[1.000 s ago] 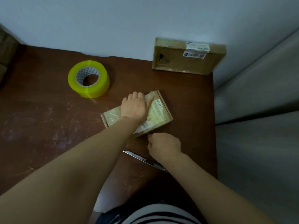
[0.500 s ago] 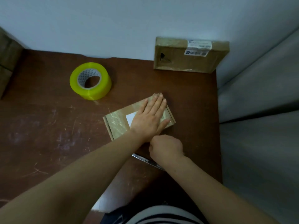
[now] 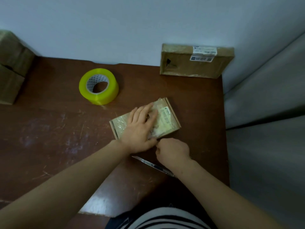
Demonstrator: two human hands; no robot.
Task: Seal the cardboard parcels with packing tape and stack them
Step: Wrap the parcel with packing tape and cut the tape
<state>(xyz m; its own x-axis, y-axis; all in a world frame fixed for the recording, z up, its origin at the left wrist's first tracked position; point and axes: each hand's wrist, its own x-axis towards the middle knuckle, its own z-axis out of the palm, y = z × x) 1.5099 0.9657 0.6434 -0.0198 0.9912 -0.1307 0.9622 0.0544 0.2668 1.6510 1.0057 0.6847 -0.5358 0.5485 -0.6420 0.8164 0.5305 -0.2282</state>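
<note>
1. Dark brown scratched wooden table [image 3: 49,129], set against a pale wall.
2. Plain brown cardboard boxes [image 3: 11,68], stacked at the table's far left edge; only partly in view.
3. Large flat brown cardboard parcel with white printed labels [image 3: 194,66], at the far right corner of the table, against the wall.
4. Small flat cardboard parcel wrapped in glossy clear tape, white label on top [image 3: 166,119]: lies right of the table's centre, turned at an angle, well apart from the large parcel.
5. Yellow roll of packing tape [image 3: 99,86], flat on its side, near the small parcel's far left.
6. Left hand [image 3: 140,129]: palm down on the small parcel's top, fingers straight and pressing; fingertips blurred.
7. Right hand [image 3: 173,150]: at the small parcel's near edge, touching the left hand, fingers curled under; whether they pinch anything cannot be told.
8. Slim silver utility knife [image 3: 153,166], lying on the table under the right wrist, partly hidden.
</note>
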